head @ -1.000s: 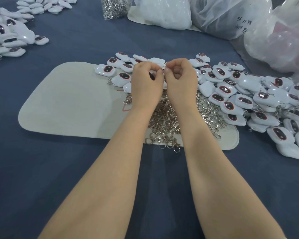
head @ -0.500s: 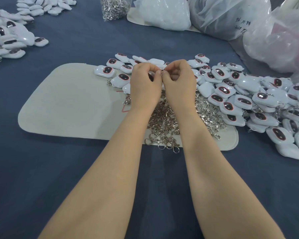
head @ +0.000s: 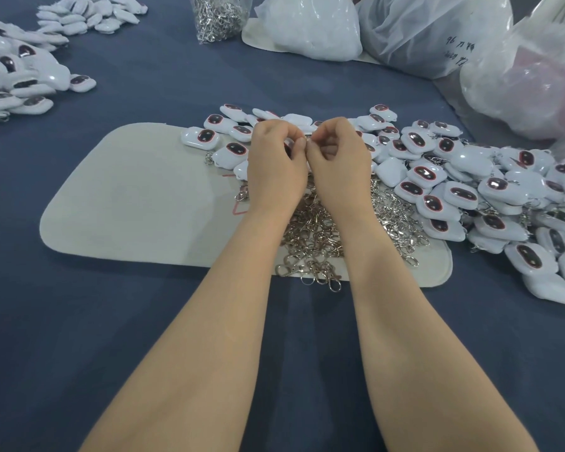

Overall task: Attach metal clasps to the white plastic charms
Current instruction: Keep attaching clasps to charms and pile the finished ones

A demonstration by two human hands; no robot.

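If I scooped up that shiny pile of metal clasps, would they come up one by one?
Probably not: the metal clasps lie tangled in a heap, so a clump would likely lift together. Their smooth shiny metal probably makes loose ones slip off.

Piecework assembly bench, small workshop. My blue-covered table (head: pixel 144 321) carries bulk stock: heaps of white charms (head: pixel 463 194), loose metal clasps (head: pixel 317 233) on a felt mat (head: pixel 137 197), filled plastic bags (head: pixel 421 37), one hand-numbered.
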